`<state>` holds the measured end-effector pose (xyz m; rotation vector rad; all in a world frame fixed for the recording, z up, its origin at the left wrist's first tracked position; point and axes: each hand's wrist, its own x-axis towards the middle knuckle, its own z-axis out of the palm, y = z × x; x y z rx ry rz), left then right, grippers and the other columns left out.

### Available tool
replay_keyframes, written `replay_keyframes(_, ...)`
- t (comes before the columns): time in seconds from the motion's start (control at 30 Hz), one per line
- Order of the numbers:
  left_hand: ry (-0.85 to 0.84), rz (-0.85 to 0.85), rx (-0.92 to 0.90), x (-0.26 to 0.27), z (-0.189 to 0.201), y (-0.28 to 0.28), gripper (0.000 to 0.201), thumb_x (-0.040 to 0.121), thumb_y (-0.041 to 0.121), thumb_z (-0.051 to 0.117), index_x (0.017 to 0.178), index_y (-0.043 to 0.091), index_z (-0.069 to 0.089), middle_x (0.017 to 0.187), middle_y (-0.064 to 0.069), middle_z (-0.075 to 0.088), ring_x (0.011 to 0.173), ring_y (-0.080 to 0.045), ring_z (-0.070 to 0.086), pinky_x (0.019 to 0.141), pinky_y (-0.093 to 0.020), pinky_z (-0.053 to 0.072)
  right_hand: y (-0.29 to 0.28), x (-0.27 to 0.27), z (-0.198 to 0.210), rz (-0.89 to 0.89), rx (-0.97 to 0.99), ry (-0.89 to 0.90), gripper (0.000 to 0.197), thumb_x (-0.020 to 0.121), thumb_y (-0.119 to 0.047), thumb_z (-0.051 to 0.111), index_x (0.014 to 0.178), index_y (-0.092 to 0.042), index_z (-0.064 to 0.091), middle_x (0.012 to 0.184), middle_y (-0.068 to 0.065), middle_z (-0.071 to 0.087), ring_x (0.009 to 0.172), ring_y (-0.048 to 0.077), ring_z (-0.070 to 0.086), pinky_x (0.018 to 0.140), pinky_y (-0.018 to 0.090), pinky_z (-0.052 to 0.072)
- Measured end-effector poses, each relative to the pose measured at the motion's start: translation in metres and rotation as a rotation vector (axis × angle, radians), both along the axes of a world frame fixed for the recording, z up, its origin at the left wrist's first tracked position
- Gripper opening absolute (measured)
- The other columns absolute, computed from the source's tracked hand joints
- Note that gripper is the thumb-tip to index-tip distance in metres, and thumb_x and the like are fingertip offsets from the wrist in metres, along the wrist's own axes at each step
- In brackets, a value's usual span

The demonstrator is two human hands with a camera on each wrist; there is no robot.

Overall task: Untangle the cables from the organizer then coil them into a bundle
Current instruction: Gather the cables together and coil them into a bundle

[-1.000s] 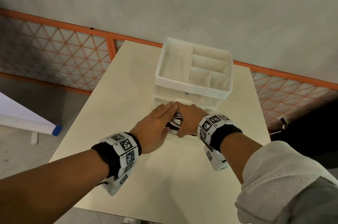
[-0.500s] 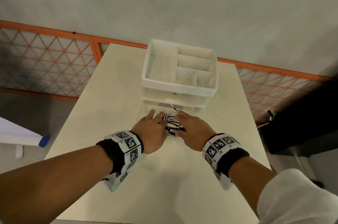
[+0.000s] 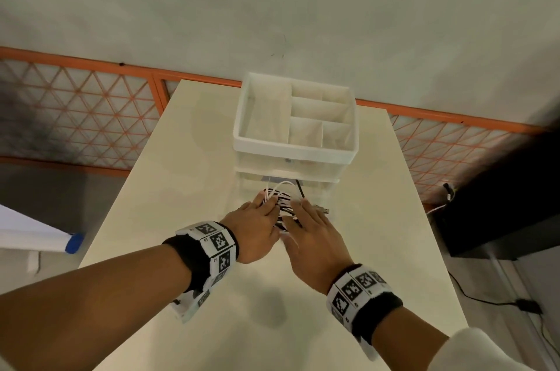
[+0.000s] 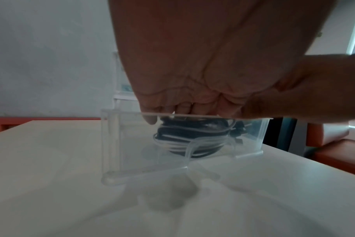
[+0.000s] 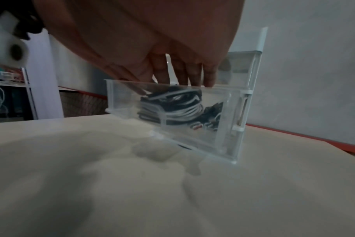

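A white organizer (image 3: 295, 144) stands at the far end of the table (image 3: 188, 188), its clear bottom drawer (image 3: 329, 196) pulled out toward me. A coiled bundle of black and white cables (image 3: 283, 204) lies in the drawer (image 4: 111, 144) (image 5: 223, 120). My left hand (image 3: 257, 223) reaches in from the left, its fingers bent down onto the cables (image 4: 192, 144), with white strands crossing them. My right hand (image 3: 309, 226) lies over the right side of the bundle (image 5: 178, 109), fingers straight, thumb against the coil. A metal plug (image 3: 321, 209) sticks out to the right.
The organizer's top tray has several empty compartments. An orange mesh fence (image 3: 75, 116) runs behind the table. A black cabinet (image 3: 500, 197) stands to the right, with a cord on the floor. A white roll with a blue cap (image 3: 72, 243) lies at the left.
Both hands have slid farther from me and deeper into the drawer. More of the bundle now shows between them, and the left fingers have bent down onto it.
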<state>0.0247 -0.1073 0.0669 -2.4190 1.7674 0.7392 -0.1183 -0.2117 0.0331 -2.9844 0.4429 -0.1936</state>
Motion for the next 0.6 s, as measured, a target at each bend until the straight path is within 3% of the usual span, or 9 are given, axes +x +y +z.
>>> replay_keyframes(0.1, 0.036, 0.008, 0.059, 0.003, 0.002, -0.003, 0.059, 0.106, 0.033, 0.024, 0.157, 0.008, 0.011, 0.167, -0.007, -0.002, 0.153, -0.026, -0.009, 0.124, -0.041, 0.009, 0.001, -0.007, -0.013, 0.003, -0.006, -0.004, 0.043, 0.086, -0.020, 0.074, 0.127, -0.010, 0.064, 0.144, 0.016, 0.057, 0.140, 0.041, 0.048, 0.108, 0.048, 0.047)
replay_keyframes(0.2, 0.064, 0.036, 0.031, 0.004, 0.002, -0.005, 0.058, 0.106, 0.036, 0.024, 0.157, 0.008, 0.016, 0.168, -0.006, 0.001, 0.154, -0.025, -0.006, 0.124, -0.040, 0.009, -0.005, 0.000, -0.016, 0.002, -0.003, -0.069, 0.047, 0.071, 0.004, 0.076, 0.115, -0.010, 0.069, 0.132, 0.015, 0.065, 0.132, 0.042, 0.056, 0.098, 0.048, 0.054)
replay_keyframes(0.27, 0.059, 0.051, -0.007, 0.005, 0.001, -0.006, 0.058, 0.106, 0.037, 0.025, 0.156, 0.008, 0.020, 0.167, -0.006, 0.004, 0.154, -0.024, -0.003, 0.124, -0.040, 0.009, -0.009, 0.006, -0.015, -0.002, 0.008, -0.087, 0.049, 0.066, 0.009, 0.074, 0.112, -0.009, 0.070, 0.128, 0.014, 0.067, 0.129, 0.043, 0.057, 0.098, 0.049, 0.053)
replay_keyframes(0.43, 0.038, 0.121, -0.028, 0.004, 0.001, -0.014, 0.062, 0.104, 0.042, 0.025, 0.158, 0.012, 0.014, 0.168, -0.004, 0.001, 0.154, -0.024, -0.004, 0.124, -0.044, 0.002, -0.023, 0.026, -0.007, -0.082, 0.002, 0.005, 0.045, 0.075, 0.001, 0.067, 0.118, -0.013, 0.071, 0.131, 0.012, 0.066, 0.135, 0.041, 0.052, 0.109, 0.053, 0.046)
replay_keyframes(0.6, 0.063, 0.201, -0.135, 0.000, 0.007, -0.007, 0.067, 0.104, 0.045, 0.027, 0.158, 0.012, 0.006, 0.168, -0.004, 0.000, 0.154, -0.025, -0.004, 0.124, -0.044, 0.000, -0.027, 0.047, 0.006, -0.142, -0.088, 0.047, 0.033, 0.067, -0.010, 0.068, 0.099, -0.014, 0.075, 0.105, 0.001, 0.075, 0.102, 0.031, 0.063, 0.089, 0.044, 0.048)
